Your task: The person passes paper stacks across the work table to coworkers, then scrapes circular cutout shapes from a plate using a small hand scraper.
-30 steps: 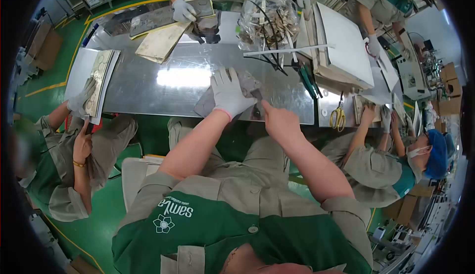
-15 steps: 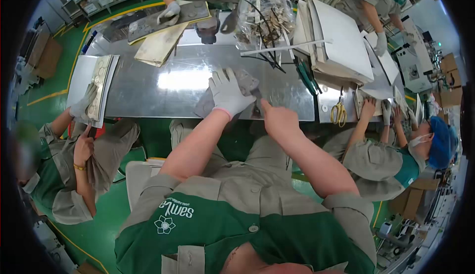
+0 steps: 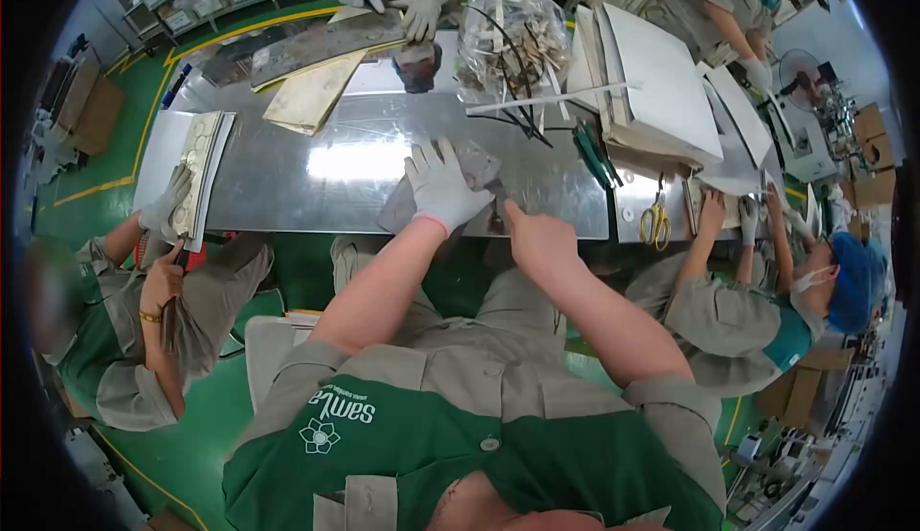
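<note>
My left hand, in a white glove, lies flat with its fingers spread on a grey, flat, irregular piece near the table's front edge. Part of that piece shows past the fingers, beside the thumb. Just to the right, my bare right hand is closed, its index finger stretched forward. It grips a dark, narrow, blade-like tool, whose tip is close to the left thumb and the piece's right edge. The tool's handle is hidden inside the fist.
Across the metal table, a co-worker's gloved hands are at a long grey plate. A clear bag of scraps, stacked boards, green-handled pliers and gold-handled scissors lie to the right. Other people sit on both sides.
My hands keep nearly the same place, on the piece and the tool. The co-worker opposite lifted a hand off the plate's middle; now both gloved hands are by its right end.
</note>
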Demonstrator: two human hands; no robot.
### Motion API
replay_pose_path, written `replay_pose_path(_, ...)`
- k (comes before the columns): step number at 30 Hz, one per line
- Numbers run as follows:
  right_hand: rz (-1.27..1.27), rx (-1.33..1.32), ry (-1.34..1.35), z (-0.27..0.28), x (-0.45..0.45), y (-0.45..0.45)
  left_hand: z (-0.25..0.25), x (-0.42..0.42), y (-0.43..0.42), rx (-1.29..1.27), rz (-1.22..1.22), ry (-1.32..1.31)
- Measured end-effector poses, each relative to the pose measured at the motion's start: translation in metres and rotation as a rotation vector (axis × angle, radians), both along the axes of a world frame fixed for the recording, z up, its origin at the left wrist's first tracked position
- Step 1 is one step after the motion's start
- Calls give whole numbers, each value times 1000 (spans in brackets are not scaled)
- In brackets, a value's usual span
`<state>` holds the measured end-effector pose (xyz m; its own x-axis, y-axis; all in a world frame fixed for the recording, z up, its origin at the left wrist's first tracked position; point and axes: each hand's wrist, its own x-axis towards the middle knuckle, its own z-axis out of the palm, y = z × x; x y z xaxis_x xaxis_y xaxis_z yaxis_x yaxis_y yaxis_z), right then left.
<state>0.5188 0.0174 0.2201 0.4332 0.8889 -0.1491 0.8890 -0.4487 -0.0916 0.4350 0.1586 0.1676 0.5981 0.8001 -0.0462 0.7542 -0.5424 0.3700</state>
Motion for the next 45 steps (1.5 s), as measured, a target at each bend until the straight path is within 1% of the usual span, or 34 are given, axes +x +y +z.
replay_pose_path(2, 6, -26, 4, -4, -6, -7, -6, -6, -4, -1, -15, 38)
replay_pose_path(3, -17, -24, 10, -10, -2, 2, -8, -7, -5, -21, -18, 0)
replay_pose_path(4, -14, -20, 3, -9, 0, 1, -5, -3, -1, -26, -7, -55)
replay_pose_path(7, -45, -98, 31, 5, -11, -6, -4, -5, -3, 26, -14, -20)
replay_pose_path(9, -38, -77, 41, 2, -3, 9, -4, -4, 5, 14, -2, -21)
replay_pose_path(11, -54, -67, 53, -2, -2, 4, -7, -5, 2, -18, -24, -26)
replay_pose_path(13, -51, -71, 54, -6, -1, -10, -8, -7, -4, 8, -45, -20)
replay_pose_path(16, -40, -55, 37, -1, 2, 5, -5, -8, 2, 60, -48, 19)
replay_pose_path(18, -78, -64, 32, -5, -6, -3, -4, -6, -1, 25, -39, -39)
replay_pose_path(19, -74, -56, 38, -6, -6, -6, -1, -6, 1, -28, -45, -14)
replay_pose_path(20, -71, -49, 48, -6, -8, -9, -4, -7, -4, -27, -52, -14)
replay_pose_path(23, -53, -26, 47, -4, -4, 2, -5, -7, -2, 73, -43, 3)
replay_pose_path(24, -70, -46, 66, -7, -10, -3, -8, -9, -4, 63, -53, 20)
replay_pose_path(25, -81, 4, 74, -9, -6, 2, -10, -8, -5, 43, -40, 19)
replay_pose_path(29, -50, -47, 72, 0, -6, 0, -6, -6, -5, 49, -43, 18)
replay_pose_path(32, -88, -68, 86, -9, -8, -4, -10, -10, -8, 55, -35, 13)
replay_pose_path(34, -79, 9, 118, -11, 10, 6, -1, -2, -4, 46, 8, 25)
replay_pose_path(36, -71, 12, 118, -8, 13, -2, -4, -1, -4, 39, 3, 1)
replay_pose_path(38, -96, -16, 178, -4, 7, -10, -5, -5, -3, 59, -16, -14)
replay_pose_path(39, -103, -107, 176, 14, -2, -12, -5, -6, -4, 83, -5, -30)
replay_pose_path(41, -106, -122, 170, 20, -9, -12, -4, -6, -3, 59, 0, -6)
replay_pose_path(43, -124, -131, 164, 18, -9, -7, 0, -5, -3, 39, -6, 23)
replay_pose_path(45, -38, -107, 106, 8, -6, 4, -2, -5, -1, 35, -12, 4)
